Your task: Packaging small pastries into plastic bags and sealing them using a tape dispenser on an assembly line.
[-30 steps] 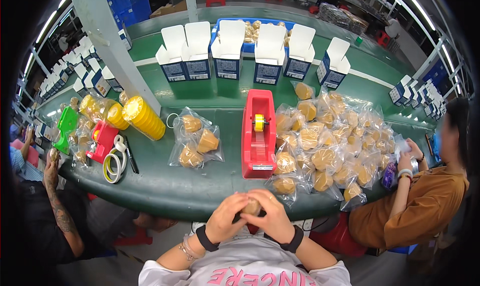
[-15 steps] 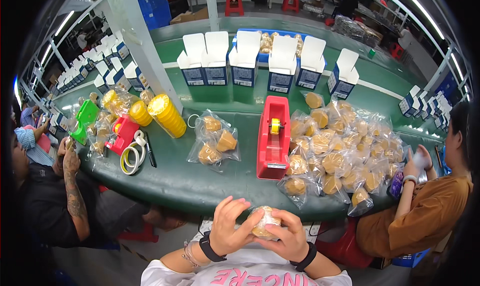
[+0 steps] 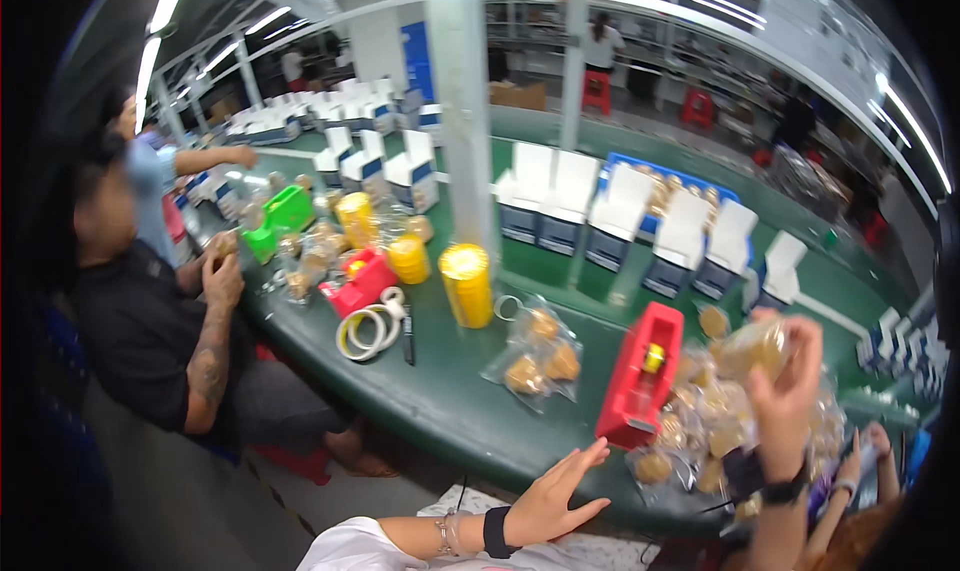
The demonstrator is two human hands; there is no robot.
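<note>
My right hand is raised over the pile at the right, its fingers closed on a tan rounded piece in clear plastic; motion blurs it. Below it lies a heap of similar bagged tan pieces. My left hand holds nothing, fingers stretched out, just off the table's near edge. The red tape dispenser with a yellow roll stands beyond it, left of the heap. Further left, several bagged tan pieces lie together.
Open white-and-blue boxes line the far side before a blue tray. Yellow tape rolls, white tape rings and a black pen lie leftward. A grey post rises behind. Co-workers sit at both sides.
The view has turned left. Both hands held a wrapped tan piece near my chest; now my left hand is free and apart, while my right has moved out rightward over the heap.
</note>
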